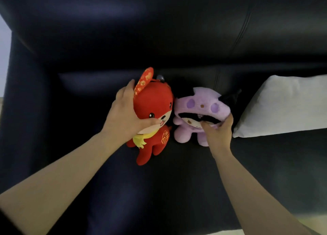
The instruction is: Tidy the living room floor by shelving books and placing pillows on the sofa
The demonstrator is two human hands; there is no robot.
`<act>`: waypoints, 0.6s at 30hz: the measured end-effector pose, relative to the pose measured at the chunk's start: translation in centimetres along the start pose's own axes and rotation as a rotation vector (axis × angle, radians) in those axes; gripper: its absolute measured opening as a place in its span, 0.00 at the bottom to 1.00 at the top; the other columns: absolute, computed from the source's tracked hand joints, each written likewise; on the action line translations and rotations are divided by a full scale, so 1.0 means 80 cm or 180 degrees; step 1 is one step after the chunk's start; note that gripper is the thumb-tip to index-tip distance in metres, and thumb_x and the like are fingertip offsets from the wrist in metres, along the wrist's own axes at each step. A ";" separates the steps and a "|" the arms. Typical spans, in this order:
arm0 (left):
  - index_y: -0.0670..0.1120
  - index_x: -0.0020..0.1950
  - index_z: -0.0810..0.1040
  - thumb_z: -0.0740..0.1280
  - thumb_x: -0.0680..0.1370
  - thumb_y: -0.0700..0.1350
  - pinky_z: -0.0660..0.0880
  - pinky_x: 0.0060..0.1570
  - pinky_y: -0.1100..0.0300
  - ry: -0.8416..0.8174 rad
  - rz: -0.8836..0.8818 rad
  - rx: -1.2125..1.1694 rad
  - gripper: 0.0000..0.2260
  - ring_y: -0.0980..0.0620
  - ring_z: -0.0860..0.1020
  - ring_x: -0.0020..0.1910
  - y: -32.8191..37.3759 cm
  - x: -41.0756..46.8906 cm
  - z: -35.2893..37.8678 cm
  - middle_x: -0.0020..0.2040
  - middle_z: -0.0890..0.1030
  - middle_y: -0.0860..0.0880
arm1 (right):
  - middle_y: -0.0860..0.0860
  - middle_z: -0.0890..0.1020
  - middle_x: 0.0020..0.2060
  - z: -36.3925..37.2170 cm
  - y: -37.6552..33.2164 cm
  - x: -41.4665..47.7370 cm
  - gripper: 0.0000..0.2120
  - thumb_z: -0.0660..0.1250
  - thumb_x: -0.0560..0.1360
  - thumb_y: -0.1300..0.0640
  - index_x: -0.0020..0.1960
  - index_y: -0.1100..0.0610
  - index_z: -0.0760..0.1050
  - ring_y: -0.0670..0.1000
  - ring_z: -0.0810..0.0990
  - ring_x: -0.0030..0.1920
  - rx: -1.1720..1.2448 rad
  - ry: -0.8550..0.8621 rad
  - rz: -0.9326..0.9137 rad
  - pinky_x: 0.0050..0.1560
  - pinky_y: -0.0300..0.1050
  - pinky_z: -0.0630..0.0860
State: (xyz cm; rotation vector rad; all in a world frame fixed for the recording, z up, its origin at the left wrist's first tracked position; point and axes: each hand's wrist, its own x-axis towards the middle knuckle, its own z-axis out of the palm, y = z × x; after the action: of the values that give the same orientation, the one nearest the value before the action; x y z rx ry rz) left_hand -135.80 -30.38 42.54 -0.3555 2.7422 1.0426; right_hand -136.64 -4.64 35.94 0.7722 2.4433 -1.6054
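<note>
A red plush animal [155, 101] with gold-patterned ears and a yellow scarf sits on the dark sofa seat [177, 172]. My left hand [126, 116] grips its head from the left side, thumb across its face. Right beside it, touching, is a purple plush doll [194, 107] with a hood. My right hand [218, 131] holds the doll's head from below and the right, fingers curled round the hood's edge. A grey pillow [286, 107] lies on the seat at the right, close to the purple doll.
The dark sofa's backrest [159, 31] rises behind the toys and its armrest [24, 101] runs down the left. A strip of pale floor [230, 232] shows at the bottom right edge.
</note>
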 end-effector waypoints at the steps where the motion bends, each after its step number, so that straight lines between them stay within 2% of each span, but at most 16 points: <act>1: 0.53 0.77 0.51 0.80 0.60 0.57 0.69 0.63 0.49 0.0032 -0.0049 -0.0062 0.53 0.48 0.66 0.68 -0.001 0.005 0.001 0.73 0.60 0.49 | 0.47 0.74 0.56 -0.001 -0.002 0.005 0.39 0.71 0.72 0.63 0.76 0.50 0.54 0.40 0.76 0.47 -0.0050 0.0012 -0.0036 0.39 0.28 0.68; 3: 0.55 0.75 0.54 0.80 0.61 0.52 0.68 0.61 0.53 -0.0111 -0.0007 -0.0260 0.50 0.52 0.67 0.65 -0.014 0.017 -0.006 0.71 0.63 0.50 | 0.47 0.74 0.56 -0.007 -0.006 0.017 0.40 0.69 0.72 0.64 0.76 0.48 0.52 0.38 0.74 0.45 -0.0208 0.0003 -0.0111 0.37 0.27 0.68; 4: 0.55 0.74 0.57 0.80 0.62 0.50 0.68 0.60 0.55 -0.0218 0.0034 -0.0290 0.48 0.53 0.68 0.63 -0.021 0.021 -0.013 0.69 0.66 0.51 | 0.49 0.75 0.57 -0.011 -0.009 0.022 0.40 0.68 0.72 0.64 0.77 0.49 0.51 0.42 0.75 0.46 -0.0283 -0.0037 -0.0112 0.39 0.29 0.69; 6: 0.53 0.73 0.61 0.81 0.62 0.47 0.69 0.60 0.56 -0.0314 0.0002 -0.0334 0.45 0.55 0.70 0.59 -0.037 0.026 -0.030 0.62 0.70 0.54 | 0.54 0.75 0.60 -0.019 -0.009 0.033 0.43 0.68 0.73 0.62 0.78 0.51 0.46 0.49 0.74 0.52 -0.0422 -0.0142 -0.0012 0.48 0.39 0.71; 8: 0.52 0.73 0.62 0.81 0.62 0.44 0.69 0.59 0.57 -0.0312 -0.0086 -0.0365 0.44 0.56 0.70 0.57 -0.045 0.023 -0.040 0.58 0.71 0.57 | 0.56 0.74 0.62 -0.028 -0.004 0.038 0.45 0.68 0.74 0.60 0.79 0.53 0.40 0.51 0.72 0.56 -0.0547 -0.0282 0.0096 0.54 0.44 0.67; 10: 0.53 0.73 0.61 0.81 0.62 0.45 0.68 0.58 0.58 -0.0285 -0.0069 -0.0380 0.44 0.56 0.70 0.57 -0.046 0.020 -0.039 0.59 0.71 0.57 | 0.56 0.74 0.65 -0.034 -0.002 0.036 0.46 0.68 0.74 0.59 0.79 0.53 0.39 0.53 0.73 0.60 -0.0653 -0.0302 0.0080 0.56 0.44 0.67; 14: 0.54 0.74 0.60 0.81 0.62 0.47 0.69 0.58 0.57 -0.0172 0.0020 -0.0418 0.46 0.55 0.70 0.59 -0.042 0.010 -0.032 0.62 0.70 0.56 | 0.54 0.67 0.72 -0.042 0.003 0.010 0.45 0.70 0.74 0.58 0.79 0.53 0.42 0.54 0.71 0.68 -0.0452 -0.0292 0.0141 0.59 0.44 0.69; 18: 0.51 0.77 0.55 0.81 0.61 0.49 0.69 0.66 0.50 -0.0004 -0.0176 -0.0605 0.51 0.50 0.68 0.69 -0.043 -0.006 -0.047 0.72 0.67 0.50 | 0.55 0.65 0.73 -0.058 -0.005 -0.034 0.44 0.71 0.73 0.53 0.79 0.51 0.46 0.55 0.69 0.70 -0.0321 -0.0264 0.0226 0.60 0.46 0.68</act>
State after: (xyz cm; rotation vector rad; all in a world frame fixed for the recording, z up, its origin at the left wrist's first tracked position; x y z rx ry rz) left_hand -134.65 -35.30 43.28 -0.4555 2.6223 1.2914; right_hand -133.64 -1.60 39.27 0.7522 2.3897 -1.4474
